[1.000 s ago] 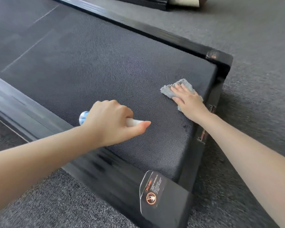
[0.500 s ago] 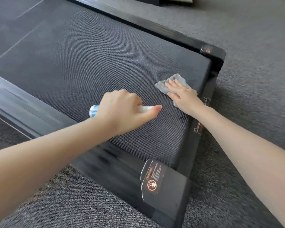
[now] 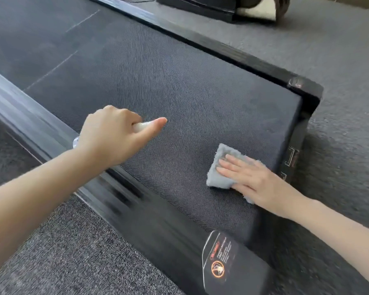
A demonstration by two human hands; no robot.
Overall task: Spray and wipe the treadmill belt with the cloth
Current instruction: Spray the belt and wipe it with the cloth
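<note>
A grey cloth (image 3: 219, 169) is pressed flat on the treadmill belt (image 3: 168, 81) while a spray bottle (image 3: 141, 126) is held above it.

The spray bottle is grasped by the left hand (image 3: 113, 137), whose fingers are curled round it, with one digit stretched along its white top; only that top and a bluish end by the wrist can be seen. The cloth is held down by the right hand (image 3: 254, 179), which is laid open on it with straight fingers, no part being clenched. The cloth is found on the belt near its end edge, toward the near corner, well apart from the left hand. The left wrist is placed over the black side rail (image 3: 30, 120). A warning sticker (image 3: 219, 260) is seen on the frame's near corner. The treadmill is surrounded by grey carpet (image 3: 339, 50).
</note>
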